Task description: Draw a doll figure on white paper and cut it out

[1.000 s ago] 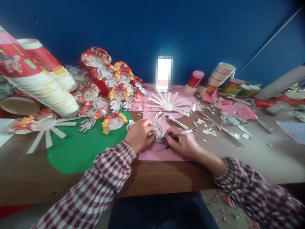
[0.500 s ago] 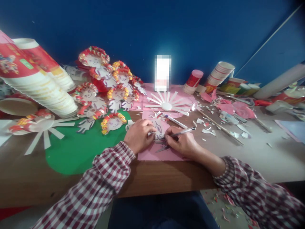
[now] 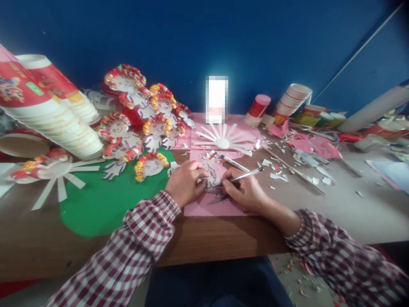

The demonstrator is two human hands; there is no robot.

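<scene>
Between my hands lies a small white paper piece point(image 3: 211, 174) with a dark outline drawing on it. My left hand point(image 3: 185, 183), fingers bent and drawn together, holds its left edge down. My right hand point(image 3: 247, 192) is closed around a slim silver-and-white pen point(image 3: 247, 174), held in a writing grip near the paper's right side. The pen's tip is hidden by my fingers. A pair of scissors point(image 3: 217, 198) lies partly under my right hand, on a pink sheet point(image 3: 200, 209). Just beyond the paper piece rests a white marker point(image 3: 234, 163) with a dark band.
Paper dolls with curled red and yellow hair point(image 3: 153, 166) stand and lie at left, around a green sheet point(image 3: 92, 213). Tall paper-cup stacks point(image 3: 64, 115) lean at far left. A cup cut into strips point(image 3: 223, 143) sits ahead; scraps and a stick point(image 3: 295, 171) lie right.
The view has shifted very slightly. The pen's upper end sits a little lower and farther right; both hands otherwise keep their places.
</scene>
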